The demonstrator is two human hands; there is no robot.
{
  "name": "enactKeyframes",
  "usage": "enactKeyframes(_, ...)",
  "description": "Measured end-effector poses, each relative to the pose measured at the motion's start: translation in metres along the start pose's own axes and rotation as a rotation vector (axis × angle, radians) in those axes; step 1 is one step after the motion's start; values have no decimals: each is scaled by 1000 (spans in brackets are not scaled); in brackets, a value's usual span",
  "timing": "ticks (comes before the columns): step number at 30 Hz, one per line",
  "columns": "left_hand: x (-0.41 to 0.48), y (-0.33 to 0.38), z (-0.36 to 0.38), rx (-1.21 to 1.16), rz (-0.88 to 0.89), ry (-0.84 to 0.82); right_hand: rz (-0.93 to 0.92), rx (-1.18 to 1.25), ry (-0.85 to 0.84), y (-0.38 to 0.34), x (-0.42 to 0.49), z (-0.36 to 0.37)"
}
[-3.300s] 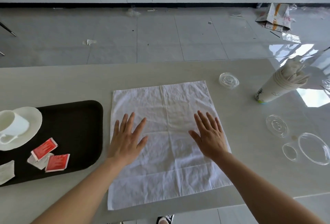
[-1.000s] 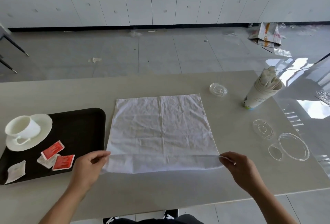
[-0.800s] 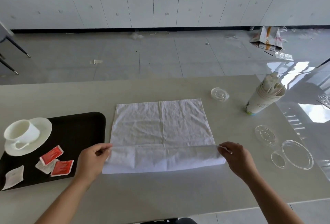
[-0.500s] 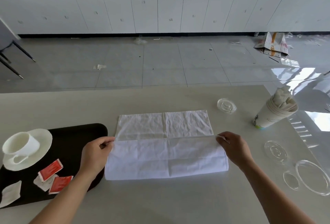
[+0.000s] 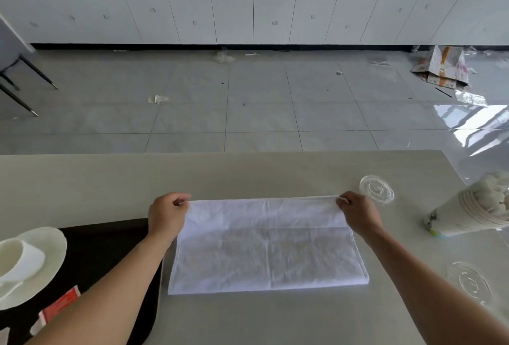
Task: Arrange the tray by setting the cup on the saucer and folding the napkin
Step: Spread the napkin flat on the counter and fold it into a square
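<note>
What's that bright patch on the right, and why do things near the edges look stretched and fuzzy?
Head view: sunlight glares off the glossy floor at right; the wide-angle lens fans the cabinet seams outward; the paper cups and the cup near the edges look smeared, while the napkin and the left hand and right hand pinching it look fairly sharp.
</note>
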State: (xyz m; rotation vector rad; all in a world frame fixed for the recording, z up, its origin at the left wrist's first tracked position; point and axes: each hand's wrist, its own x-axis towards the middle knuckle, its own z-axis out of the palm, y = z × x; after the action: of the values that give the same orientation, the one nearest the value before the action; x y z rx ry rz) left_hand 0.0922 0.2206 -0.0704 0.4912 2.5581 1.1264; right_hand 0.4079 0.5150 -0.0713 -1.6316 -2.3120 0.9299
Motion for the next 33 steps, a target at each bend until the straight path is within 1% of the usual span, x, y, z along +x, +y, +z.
enactKeyframes(4, 11, -6, 10, 132, 31, -19, -18, -89, 12, 4, 13, 10)
enactKeyframes(7, 1, -3, 14, 311, 156, 47, -53, -71, 86, 4, 10, 13)
enactKeyframes(8, -7, -3, 15, 356, 217, 61, -90, -63, 134, 4, 5, 13)
enactKeyframes(10, -32, -6, 19, 410, 359, 66, -222, -136, 255, 4, -11, 17)
enactKeyframes(12, -64, -17, 25, 480, 497, 46, -359, -199, 308, 1, -38, 30)
enactKeyframes(13, -80, -23, 30, 536, 534, 0, -427, -208, 288, -3, -53, 40)
enactKeyframes(15, -108, -34, 41, 665, 537, -119, -558, -253, 176, -13, -87, 69)
enactKeyframes(17, -125, -43, 52, 758, 489, -170, -668, -343, 33, -25, -117, 101)
enactKeyframes(18, -129, -45, 55, 777, 463, -172, -693, -389, -15, -28, -128, 113)
enactKeyframes(22, -129, -49, 58, 799, 430, -163, -653, -477, -83, -21, -140, 130)
enactKeyframes(24, -128, -50, 58, 822, 424, -175, -620, -513, -91, -10, -136, 123)
enactKeyframes(29, -131, -52, 53, 844, 415, -191, -472, -599, -60, 24, -118, 89)
enactKeyframes(33, -138, -53, 46, 859, 401, -214, -462, -620, -79, 50, -136, 72)
